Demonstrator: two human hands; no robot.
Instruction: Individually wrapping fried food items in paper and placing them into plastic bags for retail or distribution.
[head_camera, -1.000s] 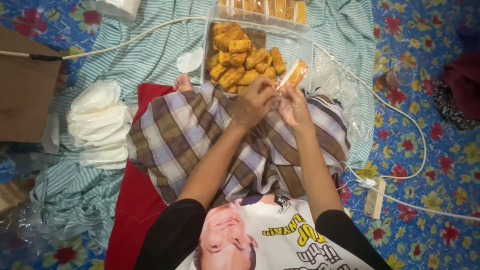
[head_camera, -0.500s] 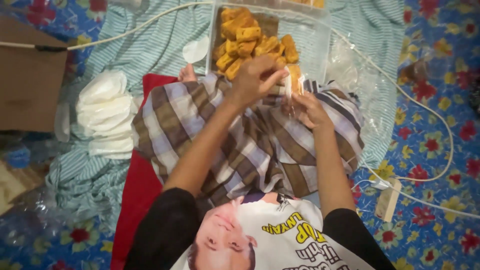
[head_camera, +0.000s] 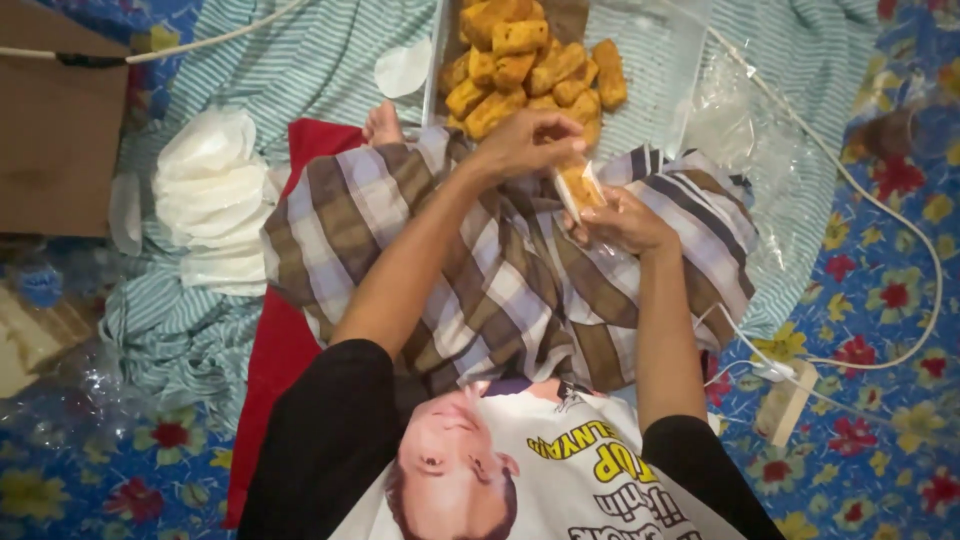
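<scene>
I sit cross-legged in a plaid sarong on the floor. My right hand holds a small clear plastic bag with a golden fried snack inside it. My left hand has its fingers pinched on the top of that bag and snack. Just beyond my hands stands a clear tray piled with several golden fried pieces.
A stack of white round wrappers lies at left on a striped cloth. A brown cardboard box sits far left. A white cable loops at right to a plug block. Loose clear plastic bags lie right of the tray.
Both hands have come down and back from the tray toward my lap with the bagged snack. The view has tilted, so the tray sits higher in the frame.
</scene>
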